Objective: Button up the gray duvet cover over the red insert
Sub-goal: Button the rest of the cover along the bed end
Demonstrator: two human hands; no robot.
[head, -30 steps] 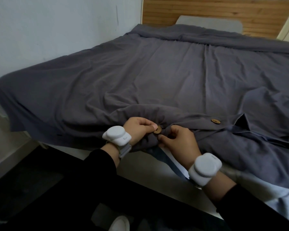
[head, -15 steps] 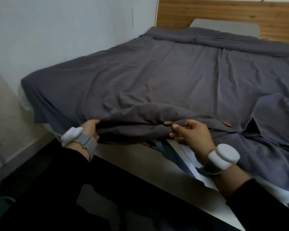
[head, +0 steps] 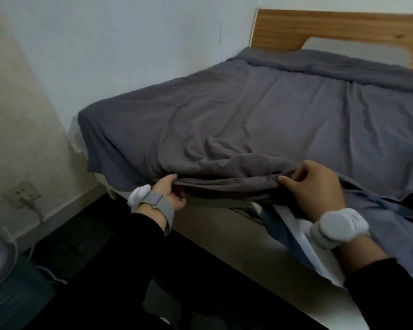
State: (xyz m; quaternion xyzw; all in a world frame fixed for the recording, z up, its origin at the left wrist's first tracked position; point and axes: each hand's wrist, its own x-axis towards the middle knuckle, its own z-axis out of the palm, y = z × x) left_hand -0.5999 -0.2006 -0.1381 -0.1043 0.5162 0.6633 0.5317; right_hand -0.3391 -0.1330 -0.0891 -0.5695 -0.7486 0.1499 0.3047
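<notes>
1. A bed [head: 224,236] with a wooden headboard [head: 320,27] is set in a corner against a pale wall [head: 105,44], and a wall socket [head: 22,194] is seen low at the left.
2. The gray duvet cover [head: 248,115] is spread over the whole bed, its open hem bunched at the near edge; no red insert can be made out.
3. Compared with a second ago, the view is swung to the left, and the two wooden buttons seen on the hem then are no longer visible.
4. The left hand [head: 169,194], then at the button, is now shifted well along the hem and closed on its fold.
5. The right hand [head: 312,184] is kept pinching the hem near where the button was.
6. That button is judged fastened, and the next one leftward is probably being sought.
</notes>
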